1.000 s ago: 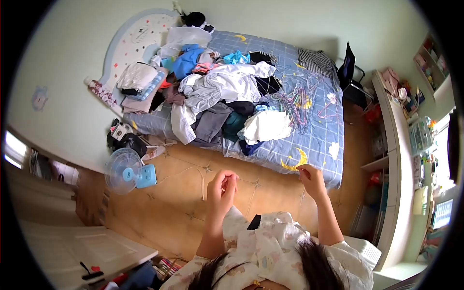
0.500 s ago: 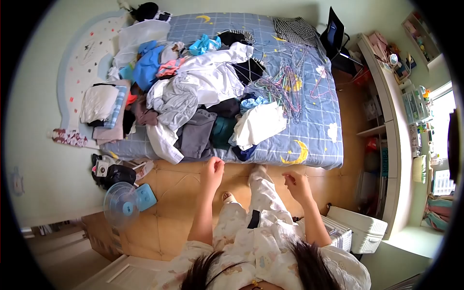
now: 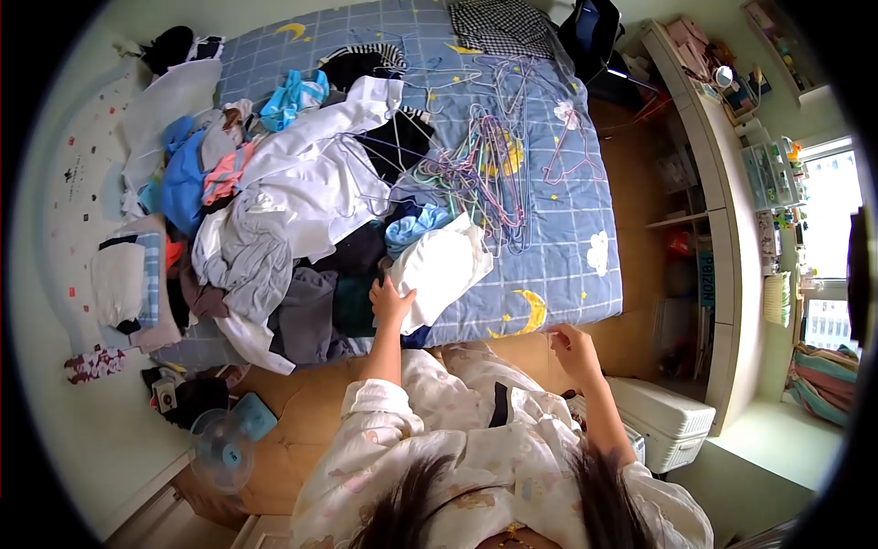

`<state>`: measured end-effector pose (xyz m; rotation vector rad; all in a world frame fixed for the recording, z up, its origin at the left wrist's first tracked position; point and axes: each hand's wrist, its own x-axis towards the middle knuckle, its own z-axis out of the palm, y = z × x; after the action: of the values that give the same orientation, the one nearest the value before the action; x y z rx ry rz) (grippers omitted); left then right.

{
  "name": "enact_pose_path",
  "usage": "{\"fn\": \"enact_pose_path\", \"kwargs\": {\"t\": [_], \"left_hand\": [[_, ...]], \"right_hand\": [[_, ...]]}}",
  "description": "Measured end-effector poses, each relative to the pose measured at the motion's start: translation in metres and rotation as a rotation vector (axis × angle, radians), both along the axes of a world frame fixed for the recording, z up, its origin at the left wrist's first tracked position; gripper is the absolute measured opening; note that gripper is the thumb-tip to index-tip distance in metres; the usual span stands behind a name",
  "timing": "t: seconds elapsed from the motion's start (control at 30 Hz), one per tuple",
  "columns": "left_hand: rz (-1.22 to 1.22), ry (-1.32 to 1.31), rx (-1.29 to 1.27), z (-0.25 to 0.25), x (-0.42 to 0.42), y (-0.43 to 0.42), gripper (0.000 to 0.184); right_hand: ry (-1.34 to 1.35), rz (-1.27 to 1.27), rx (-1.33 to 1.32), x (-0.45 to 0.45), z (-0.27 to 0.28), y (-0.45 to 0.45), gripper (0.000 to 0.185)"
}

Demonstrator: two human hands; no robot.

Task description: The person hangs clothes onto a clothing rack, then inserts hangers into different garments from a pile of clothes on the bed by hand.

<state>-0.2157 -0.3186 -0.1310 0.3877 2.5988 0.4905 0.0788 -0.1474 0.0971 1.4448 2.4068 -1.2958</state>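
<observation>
Our left hand [image 3: 391, 302] touches the left side of the white cloth [image 3: 444, 273], near the front edge of the bed [image 3: 567, 274]; we cannot tell whether its grip has closed. Our right hand [image 3: 572, 348], grip loosely curled and partly open, is just beside the bed's front edge.

Home bedroom: bed [image 3: 569, 261], headboard [image 3: 78, 210], fan [image 3: 222, 453].
</observation>
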Motion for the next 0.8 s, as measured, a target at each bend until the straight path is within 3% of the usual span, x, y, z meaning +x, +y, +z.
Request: {"fn": "enact_pose_path", "kwargs": {"t": [0.1,0.2,0.23,0.27,0.33,0.37,0.43,0.5,0.53,0.6,0.63,0.7,0.8], "left_hand": [[-0.178,0.160,-0.077,-0.019,-0.002,0.012,0.045],[-0.176,-0.070,0.215,-0.018,-0.009,0.033,0.025],[-0.041,0.001,0.497,-0.001,0.003,0.043,0.022],[-0.043,-0.083,0.578,0.016,0.005,0.048,0.025],[-0.105,-0.241,0.779,0.075,0.017,0.053,0.024],[-0.206,-0.380,0.858,0.107,0.019,0.052,0.020],[-0.518,-0.331,0.973,0.152,0.023,0.042,0.016],[-0.697,-0.322,1.066,0.210,0.023,0.022,0.020],[-0.770,-0.506,1.064,0.228,0.019,0.011,0.025],[-0.837,-0.635,1.037,0.252,0.017,-0.012,0.023],[-0.880,-0.615,0.988,0.259,0.013,-0.023,0.020],[-0.822,-0.660,0.890,0.266,0.002,-0.044,0.019],[-0.726,-0.666,0.728,0.262,-0.014,-0.078,0.020]], "right_hand": [[0.014,-0.054,-0.157,0.003,-0.019,0.007,0.019],[0.066,-0.176,-0.358,0.002,-0.046,0.008,0.019],[0.079,-0.247,-0.428,-0.006,-0.051,0.006,0.019],[0.096,-0.319,-0.500,-0.013,-0.057,0.003,0.019],[0.168,-0.582,-0.790,-0.019,-0.081,0.001,0.036],[0.251,-0.736,-0.919,-0.028,-0.090,-0.002,0.043],[0.393,-1.016,-1.132,-0.049,-0.107,-0.006,0.063],[0.612,-1.026,-1.277,-0.074,-0.101,-0.006,0.062],[0.724,-1.026,-1.347,-0.091,-0.093,-0.005,0.062],[1.119,-0.799,-1.098,-0.127,-0.074,-0.007,0.065],[1.379,-0.745,-1.313,-0.131,-0.081,-0.011,0.062],[1.293,-0.555,-1.346,-0.151,-0.058,-0.009,0.054],[1.380,-0.353,-1.270,-0.174,-0.038,-0.018,0.052]]}}
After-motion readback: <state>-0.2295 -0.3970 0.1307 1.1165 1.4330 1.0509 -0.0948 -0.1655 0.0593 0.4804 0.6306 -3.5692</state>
